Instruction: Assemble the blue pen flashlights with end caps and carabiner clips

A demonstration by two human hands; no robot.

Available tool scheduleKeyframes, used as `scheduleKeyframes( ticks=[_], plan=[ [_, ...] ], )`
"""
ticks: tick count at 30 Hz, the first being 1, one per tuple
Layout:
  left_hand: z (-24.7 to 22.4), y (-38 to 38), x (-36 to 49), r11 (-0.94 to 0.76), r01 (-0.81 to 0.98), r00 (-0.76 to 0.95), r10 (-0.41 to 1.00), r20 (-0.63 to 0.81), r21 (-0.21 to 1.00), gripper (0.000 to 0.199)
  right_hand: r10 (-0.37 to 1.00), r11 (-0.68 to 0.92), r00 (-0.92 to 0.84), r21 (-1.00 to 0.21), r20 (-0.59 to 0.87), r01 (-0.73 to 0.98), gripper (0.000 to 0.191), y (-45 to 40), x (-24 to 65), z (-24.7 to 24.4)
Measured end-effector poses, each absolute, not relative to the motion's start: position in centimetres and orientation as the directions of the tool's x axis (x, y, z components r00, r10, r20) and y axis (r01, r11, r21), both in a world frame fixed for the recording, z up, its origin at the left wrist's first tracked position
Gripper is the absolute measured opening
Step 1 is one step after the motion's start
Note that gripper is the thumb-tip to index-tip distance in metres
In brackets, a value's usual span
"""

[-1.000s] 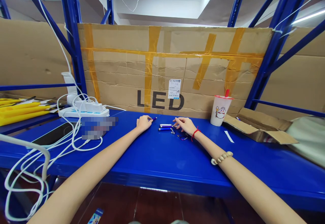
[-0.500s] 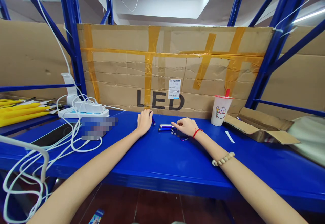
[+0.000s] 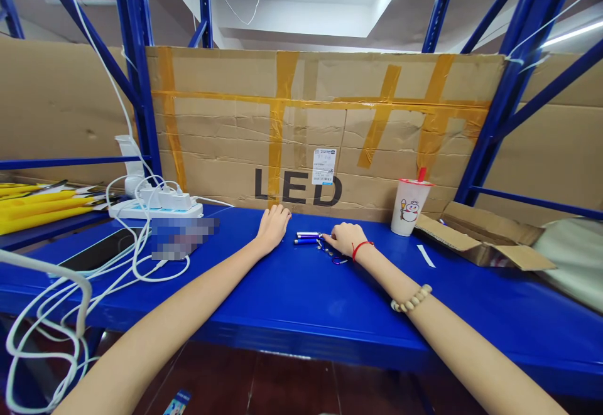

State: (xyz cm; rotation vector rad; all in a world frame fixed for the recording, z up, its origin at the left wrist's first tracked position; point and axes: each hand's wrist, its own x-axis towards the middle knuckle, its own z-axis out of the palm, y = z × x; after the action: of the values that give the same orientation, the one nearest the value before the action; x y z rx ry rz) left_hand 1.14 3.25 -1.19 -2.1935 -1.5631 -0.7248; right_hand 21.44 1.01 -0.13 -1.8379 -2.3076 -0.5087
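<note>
My left hand (image 3: pixel 273 228) rests palm down on the blue shelf (image 3: pixel 292 302), its fingers curled over a blue pen-like stick that is almost wholly hidden; only a small dark bit shows by the thumb. To its right lie slim blue and silver pen-like sticks (image 3: pixel 307 238) side by side, with small rings and a chain (image 3: pixel 332 255) trailing from their right end. There my right hand (image 3: pixel 346 239) sits with fingers curled and one fingertip at the sticks' ends. What is under its palm is hidden.
Behind stands a taped cardboard sheet (image 3: pixel 226 145). At right are a drink cup (image 3: pixel 409 208) with a red straw, a paper strip (image 3: pixel 426 255) and an opened carton (image 3: pixel 475 233). White cables (image 3: pixel 136 264), a power strip (image 3: pixel 164 206) and a phone (image 3: pixel 101 252) crowd the left.
My left hand has moved slightly right and turned over the blue stick, which showed beside its thumb before. My right hand has shifted slightly, and more of the chain shows.
</note>
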Motion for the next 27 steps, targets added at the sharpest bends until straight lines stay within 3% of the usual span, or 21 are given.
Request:
scheduleKeyframes(
  ticks=[8, 11, 17, 21, 27],
  plan=[
    [-2.0, 3.7, 0.8, -0.461, 0.887, 0.421, 0.774, 0.473, -0.036, 0.018, 0.928, 0.298, -0.250, -0.145, 0.274, 0.944, 0.047, 0.7, 21.1, -0.4],
    [-1.9, 3.4, 1.0, -0.482, 0.876, 0.431, 0.755, 0.494, -0.029, 0.021, 0.920, 0.360, -0.297, -0.253, 0.256, 0.898, 0.047, 0.5, 21.0, -0.2],
    [-1.2, 1.7, 1.8, -0.670, 0.742, 0.575, 0.639, 0.511, 0.004, 0.029, 0.878, 0.359, -0.258, -0.199, 0.403, 0.912, 0.040, 0.9, 21.4, -0.2],
    [-1.3, 1.3, 2.3, -0.741, 0.671, 0.659, 0.592, 0.464, -0.009, 0.031, 0.879, 0.402, -0.312, -0.209, 0.360, 0.892, 0.041, 0.9, 21.5, -0.2],
    [-1.8, 2.0, 2.2, -0.729, 0.684, 0.654, 0.625, 0.427, 0.018, 0.026, 0.873, 0.466, -0.377, -0.295, 0.311, 0.834, 0.046, 0.6, 21.3, -0.4]
  ],
)
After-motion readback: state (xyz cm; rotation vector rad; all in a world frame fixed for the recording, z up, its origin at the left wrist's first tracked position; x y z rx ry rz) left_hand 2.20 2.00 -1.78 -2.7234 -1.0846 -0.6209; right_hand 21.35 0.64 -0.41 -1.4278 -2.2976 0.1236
